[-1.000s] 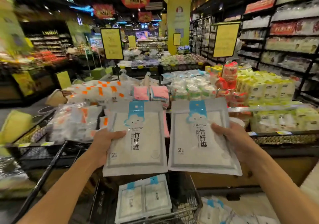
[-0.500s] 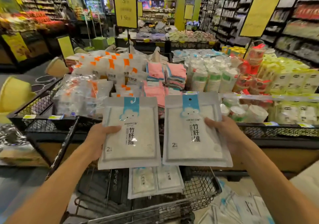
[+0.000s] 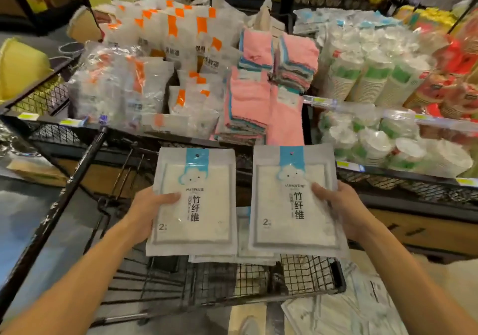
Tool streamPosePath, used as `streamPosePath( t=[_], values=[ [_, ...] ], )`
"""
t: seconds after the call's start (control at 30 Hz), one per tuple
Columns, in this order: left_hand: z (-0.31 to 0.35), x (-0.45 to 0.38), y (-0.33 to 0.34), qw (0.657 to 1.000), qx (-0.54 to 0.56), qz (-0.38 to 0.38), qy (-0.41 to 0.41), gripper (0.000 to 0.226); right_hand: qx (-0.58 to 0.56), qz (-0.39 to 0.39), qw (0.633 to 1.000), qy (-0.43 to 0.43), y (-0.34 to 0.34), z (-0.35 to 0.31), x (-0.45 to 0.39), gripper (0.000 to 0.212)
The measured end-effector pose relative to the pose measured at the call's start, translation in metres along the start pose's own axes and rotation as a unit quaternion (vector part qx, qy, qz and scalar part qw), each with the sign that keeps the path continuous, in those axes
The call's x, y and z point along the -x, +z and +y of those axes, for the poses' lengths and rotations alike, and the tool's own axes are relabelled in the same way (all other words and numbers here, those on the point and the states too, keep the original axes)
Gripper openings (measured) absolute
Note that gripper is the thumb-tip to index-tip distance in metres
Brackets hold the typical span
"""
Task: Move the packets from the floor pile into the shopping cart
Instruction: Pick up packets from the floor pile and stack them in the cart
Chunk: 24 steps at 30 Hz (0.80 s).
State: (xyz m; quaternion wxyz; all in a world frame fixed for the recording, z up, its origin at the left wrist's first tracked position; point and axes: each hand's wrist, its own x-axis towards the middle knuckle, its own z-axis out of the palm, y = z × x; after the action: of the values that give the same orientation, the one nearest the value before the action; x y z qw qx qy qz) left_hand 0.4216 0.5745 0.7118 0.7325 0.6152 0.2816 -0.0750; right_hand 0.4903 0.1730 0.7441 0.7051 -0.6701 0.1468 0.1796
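Note:
My left hand (image 3: 148, 212) grips a white packet with a blue top label (image 3: 204, 200) by its left edge, thumb on the front. My right hand (image 3: 341, 209) grips a matching packet (image 3: 289, 197) by its right edge. Both packets are held flat, side by side, over the black wire shopping cart (image 3: 305, 275). Packets lying in the cart (image 3: 243, 234) show in the gap between and below the held ones. More packets of the floor pile (image 3: 344, 311) lie at the lower right, beside the cart.
Right behind the cart stands a black mesh display bin (image 3: 64, 133) holding bagged goods with orange labels (image 3: 155, 58), pink towels (image 3: 261, 94) and stacked paper cups (image 3: 372, 76). The cart's black handle bar (image 3: 62, 197) slants down the left side.
The view has tilted down and both packets have come lower, closer over the cart basket. Both hands keep the same grip.

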Motion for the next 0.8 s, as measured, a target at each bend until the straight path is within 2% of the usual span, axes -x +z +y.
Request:
streamPosePath(
  t=[0.1, 0.33, 0.63, 0.73, 0.8],
  values=[
    [-0.03, -0.032, 0.005, 0.999, -0.008, 0.03, -0.026, 0.034, 0.031, -0.017, 0.999, 0.026, -0.007, 0.03, -0.04, 0.035],
    [-0.126, -0.111, 0.01, 0.995, -0.035, 0.05, -0.081, 0.022, 0.071, 0.002, 0.992, 0.102, -0.012, 0.123, -0.117, 0.035],
    [-0.252, -0.227, -0.001, 0.989, -0.057, 0.043, -0.13, 0.03, 0.111, 0.006, 0.98, 0.166, -0.011, 0.275, -0.216, 0.036],
    [-0.29, -0.255, 0.003, 0.988, -0.064, 0.045, -0.132, 0.029, 0.143, 0.008, 0.977, 0.158, -0.005, 0.318, -0.248, 0.048],
    [-0.314, -0.278, 0.005, 0.983, -0.096, 0.068, -0.142, 0.024, 0.139, 0.023, 0.977, 0.163, 0.001, 0.338, -0.264, 0.064]
  ],
)
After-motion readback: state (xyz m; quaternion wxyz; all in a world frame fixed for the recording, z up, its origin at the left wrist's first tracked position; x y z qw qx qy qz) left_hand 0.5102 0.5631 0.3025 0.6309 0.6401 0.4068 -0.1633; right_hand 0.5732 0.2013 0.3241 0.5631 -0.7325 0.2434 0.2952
